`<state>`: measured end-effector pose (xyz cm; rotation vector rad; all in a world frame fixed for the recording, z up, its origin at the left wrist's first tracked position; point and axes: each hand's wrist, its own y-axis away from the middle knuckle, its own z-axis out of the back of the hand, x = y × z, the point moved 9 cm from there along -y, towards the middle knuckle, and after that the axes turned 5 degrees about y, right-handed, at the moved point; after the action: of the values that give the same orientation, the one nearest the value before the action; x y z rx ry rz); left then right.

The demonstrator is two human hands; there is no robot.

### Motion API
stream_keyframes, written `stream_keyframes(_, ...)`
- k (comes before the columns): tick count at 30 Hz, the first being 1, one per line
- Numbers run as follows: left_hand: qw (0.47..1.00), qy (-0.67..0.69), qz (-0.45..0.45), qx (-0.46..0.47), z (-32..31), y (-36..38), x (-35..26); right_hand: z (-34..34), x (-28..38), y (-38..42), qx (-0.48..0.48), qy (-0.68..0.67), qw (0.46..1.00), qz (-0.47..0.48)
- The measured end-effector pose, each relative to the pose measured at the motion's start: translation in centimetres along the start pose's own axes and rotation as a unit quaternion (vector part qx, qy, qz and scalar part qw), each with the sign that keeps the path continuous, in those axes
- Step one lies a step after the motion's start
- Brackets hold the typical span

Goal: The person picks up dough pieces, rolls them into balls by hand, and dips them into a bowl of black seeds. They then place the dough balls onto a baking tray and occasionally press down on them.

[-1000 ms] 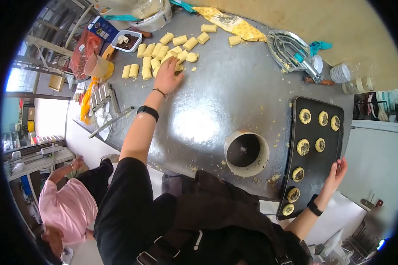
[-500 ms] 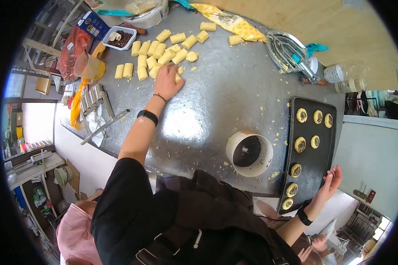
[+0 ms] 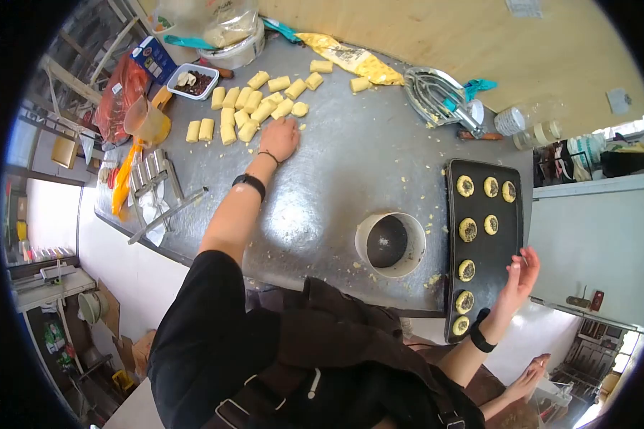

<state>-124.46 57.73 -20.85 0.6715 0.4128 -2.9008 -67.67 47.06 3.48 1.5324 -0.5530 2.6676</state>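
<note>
a person's left hand is resting palm-down on or just over a metal worktop, its fingers partly out of sight, so whether it is gripping anything cannot be told. beyond it and to its left, a cluster of pale dough pieces is lying, with one rounded piece sitting just past the fingers. the right hand is holding its fingers loosely apart with nothing visible in its grasp, at the outer edge of a dark baking tray; whether it is touching that edge is not showing clearly. to its left, topped rounds are sitting on the tray.

the tray's near end is seemingly jutting past the worktop, so a bump from the right forearm could be tipping it. a wristband below the right hand is hanging near the closest round, risking a smear. the left hand could be squashing soft-looking pieces by pressing hard. between the hands a white tub is standing, where a crossing reach could be knocking it. another person's hand is showing below the right one, making a collision possible.
</note>
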Motion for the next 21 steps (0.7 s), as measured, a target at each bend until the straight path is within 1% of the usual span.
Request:
stream_keyframes(1,0.998,0.055,-0.015,-0.02,1.4,-0.1,-1.3,-0.9,0.9,0.2,0.007,-0.001,1.0,0.016)
stream_keyframes(2,0.98,0.196,0.024,0.016,1.4,0.3,-2.0,-2.5,2.3,0.5,0.022,-0.007,0.999,0.036)
stream_keyframes(3,0.94,0.331,0.063,0.054,2.9,1.4,-5.2,-4.5,3.3,1.0,0.035,-0.02,0.998,0.044)
stream_keyframes(4,0.878,0.458,0.103,0.092,3.7,2.9,-8.6,-7.0,4.7,1.8,0.066,-0.012,0.997,0.045)
stream_keyframes(5,0.77,0.61,0.126,0.138,3.6,4.9,-11.9,-9.6,6.6,2.5,0.112,0.031,0.99,0.074)
stream_keyframes(6,0.634,0.738,0.145,0.18,3.6,7.2,-15.7,-12.3,7.9,3.5,0.145,0.049,0.981,0.121)
stream_keyframes(7,0.557,0.797,0.148,0.18,4.6,9.4,-19.1,-15.0,9.8,4.6,0.179,0.088,0.958,0.206)
stream_keyframes(8,0.475,0.848,0.15,0.179,5.2,11.5,-22.0,-17.4,11.3,5.9,0.202,0.06,0.947,0.244)
stream_keyframes(9,0.411,0.877,0.14,0.203,5.2,13.3,-24.3,-19.4,12.8,7.4,0.226,0.032,0.932,0.28)
stream_keyframes(10,0.411,0.855,0.262,0.176,5.2,15.5,-25.3,-21.0,13.7,8.5,0.241,0.026,0.923,0.299)
stream_keyframes(11,0.405,0.835,0.334,0.163,5.9,17.1,-26.6,-22.1,14.1,9.5,0.256,0.02,0.913,0.318)
stream_keyframes(13,0.306,0.902,0.269,0.145,5.9,17.5,-26.9,-23.4,12.4,10.7,0.265,0.047,0.914,0.302)
stream_keyframes(14,0.291,0.896,0.298,0.152,5.5,18.4,-26.6,-23.9,11.5,11.2,0.269,0.061,0.915,0.295)
stream_keyframes(16,0.262,0.881,0.356,0.167,5.6,20.0,-26.0,-24.4,11.2,12.7,0.275,0.086,0.896,0.339)
stream_keyframes(20,0.329,0.869,0.35,0.116,5.8,21.7,-24.5,-25.2,11.4,15.4,0.272,0.136,0.857,0.416)
stream_keyframes(21,0.347,0.864,0.347,0.112,5.8,21.8,-24.1,-25.0,11.9,15.1,0.253,0.136,0.87,0.4)
